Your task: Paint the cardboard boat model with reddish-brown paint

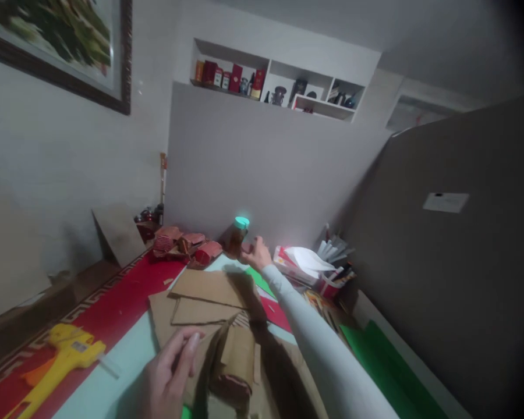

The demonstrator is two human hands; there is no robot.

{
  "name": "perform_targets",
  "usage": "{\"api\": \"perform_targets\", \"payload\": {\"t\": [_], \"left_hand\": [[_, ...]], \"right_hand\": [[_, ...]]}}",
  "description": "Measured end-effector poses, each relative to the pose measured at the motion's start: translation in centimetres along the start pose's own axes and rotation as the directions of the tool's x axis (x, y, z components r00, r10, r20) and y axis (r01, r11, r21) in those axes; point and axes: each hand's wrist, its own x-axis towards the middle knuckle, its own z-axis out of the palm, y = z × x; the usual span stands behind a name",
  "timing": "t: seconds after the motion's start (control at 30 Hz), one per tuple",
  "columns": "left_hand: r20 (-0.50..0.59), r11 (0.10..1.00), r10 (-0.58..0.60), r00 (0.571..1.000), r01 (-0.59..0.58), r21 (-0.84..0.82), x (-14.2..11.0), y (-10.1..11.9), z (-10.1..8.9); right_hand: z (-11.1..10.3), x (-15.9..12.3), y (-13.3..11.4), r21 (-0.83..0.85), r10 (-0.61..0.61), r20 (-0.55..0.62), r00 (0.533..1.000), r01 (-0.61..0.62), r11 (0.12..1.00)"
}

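My right hand [258,255] stretches out to the far end of the table, close beside an amber jar [236,240] with a teal lid. Its fingers are curled round a small dark reddish patch, too blurred to make out. In the foreground my left hand [172,372] holds nothing I can see; its thumb and index finger are apart. Just right of it stands a rolled brown cardboard piece [234,364] with flaps on its side. Flat cardboard sheets [209,288] lie behind the roll.
A yellow glue gun [67,355] lies on the red table runner [126,305] at left. Reddish cardboard pieces [187,244] sit at the back left. A tub of pens [332,284] and papers [305,261] stand at right, with green sheets [384,364] nearer me.
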Motion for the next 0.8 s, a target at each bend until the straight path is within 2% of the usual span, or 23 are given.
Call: {"api": "perform_targets", "payload": {"t": [0.1,0.17,0.3,0.4,0.5,0.6,0.7,0.8], "left_hand": [[0.047,1.0,-0.006,0.999,0.005,0.02,0.9,-1.2,-0.5],[0.042,1.0,-0.01,0.999,0.009,0.026,1.2,-1.6,-0.7],[0.055,1.0,0.005,0.998,-0.004,-0.021,0.8,-0.5,-0.8],[0.053,0.997,0.015,0.998,-0.011,-0.074,-0.2,1.3,-0.4],[0.029,0.993,0.032,0.999,-0.028,-0.112,-0.9,2.4,0.0],[0.042,0.993,0.05,0.998,-0.045,-0.106,-1.2,2.3,0.1],[0.067,0.993,0.075,0.995,-0.068,-0.1,-1.2,1.8,0.0],[0.075,0.993,0.06,0.995,-0.052,-0.107,-1.2,1.6,-0.1]], "right_hand": [[-3.7,-1.9,1.0,0.026,-0.025,-0.015,1.0,0.026,0.999],[-6.3,-4.4,1.7,0.041,-0.032,-0.018,0.999,0.033,0.999],[-10.7,-11.7,2.8,0.068,-0.037,-0.01,0.999,0.038,0.997],[-12.6,-18.0,3.3,0.101,-0.072,0.02,0.997,0.069,0.992],[-12.7,-23.6,3.5,0.11,-0.069,0.045,0.997,0.064,0.992],[-11.4,-27.5,3.8,0.134,-0.072,0.096,0.993,0.058,0.989],[-9.6,-29.7,4.0,0.175,-0.086,0.131,0.988,0.062,0.983],[-8.0,-30.7,4.1,0.22,-0.105,0.119,0.987,0.077,0.972]]}}
